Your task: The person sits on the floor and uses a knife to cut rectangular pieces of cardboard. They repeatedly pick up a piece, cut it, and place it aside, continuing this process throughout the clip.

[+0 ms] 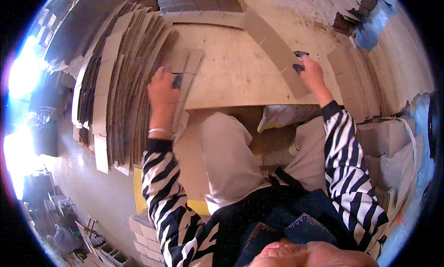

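My left hand (163, 93), slightly blurred, has its fingers curled at a narrow slotted cardboard strip (190, 72). A dark cover on its thumb lies against the strip, which slants over the table's left part. A longer cardboard strip (273, 49) lies slanted across the wooden tabletop (222, 77), its near end close to my right hand (314, 77). That hand's thumb and forefinger wear dark covers and are spread apart at the strip's right edge. Its other fingers are partly hidden.
Many cardboard strips stand in a row (125, 77) along the left. A stacked cardboard bundle (201, 1) sits at the far edge, with a flat strip before it. More cardboard pieces (354, 79) lie at the right. A white sack (286, 115) shows beneath the tabletop, near my knees.
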`<move>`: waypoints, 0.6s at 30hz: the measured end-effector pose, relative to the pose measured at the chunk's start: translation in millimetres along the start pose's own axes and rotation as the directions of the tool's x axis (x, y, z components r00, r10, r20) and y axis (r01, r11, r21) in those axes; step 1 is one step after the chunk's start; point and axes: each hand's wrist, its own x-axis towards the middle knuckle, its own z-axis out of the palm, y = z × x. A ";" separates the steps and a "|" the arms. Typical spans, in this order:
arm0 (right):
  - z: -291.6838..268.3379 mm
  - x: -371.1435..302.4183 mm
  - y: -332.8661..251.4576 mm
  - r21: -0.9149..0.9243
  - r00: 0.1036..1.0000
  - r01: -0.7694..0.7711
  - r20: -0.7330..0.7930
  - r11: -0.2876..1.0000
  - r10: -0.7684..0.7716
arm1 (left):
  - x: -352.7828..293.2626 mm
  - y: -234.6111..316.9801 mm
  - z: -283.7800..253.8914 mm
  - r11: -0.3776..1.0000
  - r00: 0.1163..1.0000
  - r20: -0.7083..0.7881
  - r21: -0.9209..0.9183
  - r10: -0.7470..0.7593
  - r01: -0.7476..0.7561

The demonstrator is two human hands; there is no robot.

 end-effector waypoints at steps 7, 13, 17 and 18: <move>50.7 -1.1 53.6 -0.057 0.983 -0.099 0.152 0.993 0.107 | -25.2 8.1 92.5 0.791 0.927 -0.012 0.517 -0.375 0.326; 37.6 -21.9 50.3 -0.008 0.943 -0.087 0.322 0.996 0.085 | -30.5 -13.6 93.9 0.797 0.991 0.051 0.600 -0.127 0.071; 25.1 -36.1 35.4 0.105 0.981 -0.007 0.193 0.994 -0.014 | -23.6 0.0 86.9 0.861 0.978 0.160 0.471 0.133 -0.194; 27.4 -37.7 26.7 0.109 0.983 0.058 0.169 0.992 -0.076 | -23.8 10.4 77.0 0.882 0.973 0.166 0.417 0.162 -0.218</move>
